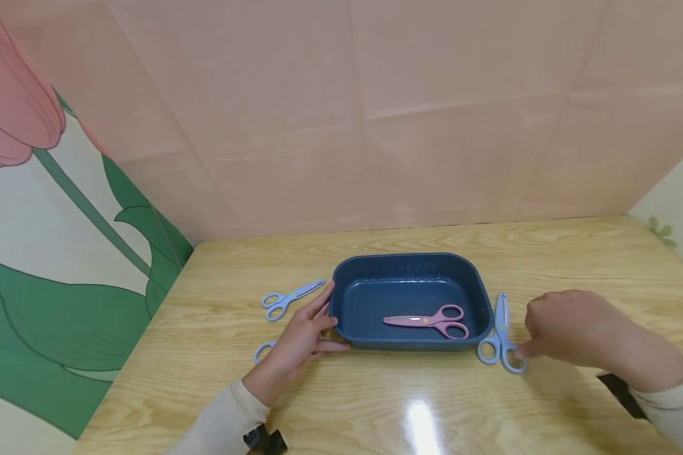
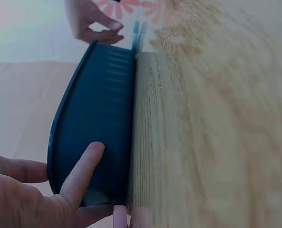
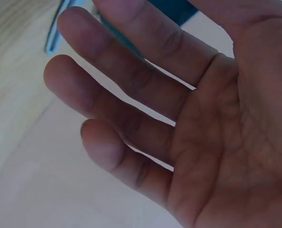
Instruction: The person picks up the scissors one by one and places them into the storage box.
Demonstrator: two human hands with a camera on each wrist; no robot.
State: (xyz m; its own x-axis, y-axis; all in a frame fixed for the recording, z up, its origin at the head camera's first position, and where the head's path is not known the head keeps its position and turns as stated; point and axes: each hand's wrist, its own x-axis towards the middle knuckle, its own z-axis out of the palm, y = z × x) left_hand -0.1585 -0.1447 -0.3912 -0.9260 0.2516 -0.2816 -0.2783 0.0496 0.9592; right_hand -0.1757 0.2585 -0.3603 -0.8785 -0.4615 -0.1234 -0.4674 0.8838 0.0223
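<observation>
Beside the front left corner of a dark blue tray (image 1: 406, 345), my left hand (image 1: 296, 344) spreads its fingers against the outer wall. In the left wrist view, one straight finger (image 2: 86, 166) presses on that wall. Inside the tray lie pink scissors (image 1: 427, 321). My right hand (image 1: 580, 325) is just right of the blue scissors (image 1: 501, 335); a fingertip overlaps their handle loop, and contact cannot be judged. The right wrist view shows its loosely bent fingers (image 3: 107, 90) apart, with nothing held between them.
Left of the tray lie other blue scissors (image 1: 287, 300). A blue handle loop (image 1: 262, 349) and a pink bit show partly behind my left hand. The wooden table (image 1: 375, 398) meets a pink backdrop (image 1: 410, 158) at its far edge.
</observation>
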